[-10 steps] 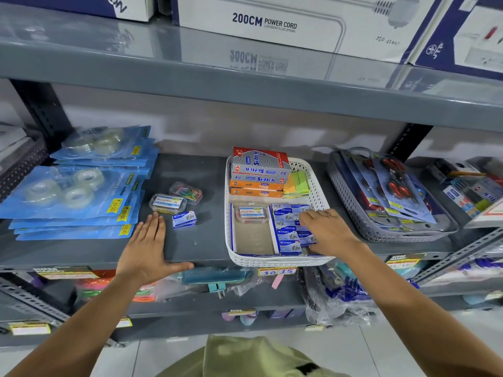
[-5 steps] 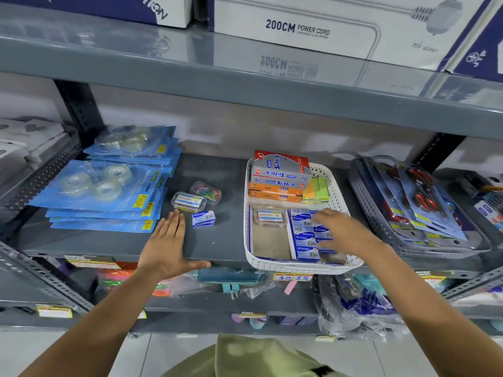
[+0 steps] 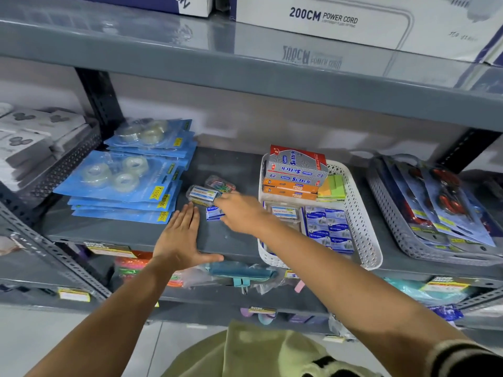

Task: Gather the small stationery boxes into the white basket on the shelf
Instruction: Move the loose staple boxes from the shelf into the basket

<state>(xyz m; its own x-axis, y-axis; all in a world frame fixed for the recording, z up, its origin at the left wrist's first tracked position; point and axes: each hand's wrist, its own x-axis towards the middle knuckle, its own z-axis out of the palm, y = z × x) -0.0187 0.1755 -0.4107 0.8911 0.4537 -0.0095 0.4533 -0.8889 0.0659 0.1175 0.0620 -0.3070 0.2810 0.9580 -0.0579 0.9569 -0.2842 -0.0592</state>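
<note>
A white basket (image 3: 362,221) stands on the grey shelf (image 3: 223,238). Inside are several small blue boxes (image 3: 328,227), a clear box (image 3: 283,212) and red, grey and orange cartons (image 3: 295,174). Left of the basket lie a small blue box (image 3: 212,213), a clear labelled box (image 3: 201,194) and a clear box of coloured clips (image 3: 219,183). My right hand (image 3: 239,213) reaches across, fingers over the small blue box and touching the clear boxes; whether it grips one is unclear. My left hand (image 3: 181,240) lies flat and open on the shelf's front.
Blue tape packs (image 3: 128,183) are stacked at the left. A grey basket of scissors packs (image 3: 435,208) sits at the right. An upper shelf with power cord boxes (image 3: 340,20) hangs overhead. Bagged goods fill the lower shelf (image 3: 239,273).
My right hand has left the white basket and moved left across the shelf to the loose boxes. My left hand stays flat on the shelf. The camera has shifted left.
</note>
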